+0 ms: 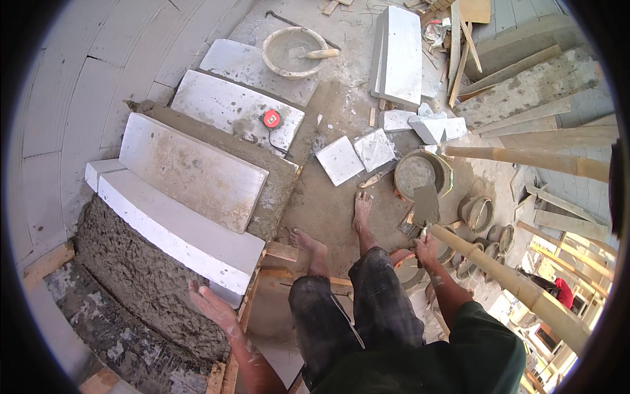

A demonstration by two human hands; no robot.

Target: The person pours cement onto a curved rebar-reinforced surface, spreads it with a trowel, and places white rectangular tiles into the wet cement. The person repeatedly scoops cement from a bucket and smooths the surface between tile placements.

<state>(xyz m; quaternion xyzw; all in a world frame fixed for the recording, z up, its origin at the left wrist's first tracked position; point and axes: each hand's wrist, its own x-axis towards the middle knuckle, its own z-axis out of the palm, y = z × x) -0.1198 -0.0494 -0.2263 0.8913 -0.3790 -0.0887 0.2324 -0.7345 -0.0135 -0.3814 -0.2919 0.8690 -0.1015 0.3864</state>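
Note:
My right hand [426, 249] is wrapped round the handle of a trowel [426, 205]. The trowel's flat grey blade points away from me, close to a bucket [419, 172] with grey mix in it. Fingers outstretched, my left hand [215, 306] hovers over or rests by the near end of a white block [177, 223]; whether it touches the block I cannot tell. Rough wet mortar [141, 276] lies spread along the block's left side. Another pale block [190, 172] sits on top of the stepped row, tilted slightly.
A red tape measure [271, 119] lies on a farther white block [230, 105]. Beyond it stands a round basin [279, 62] with a wooden-handled tool in it. Loose white blocks [339, 161] lie ahead of my feet. A bamboo pole [512, 282] slants past my right arm. Several buckets [476, 213] stand at the right.

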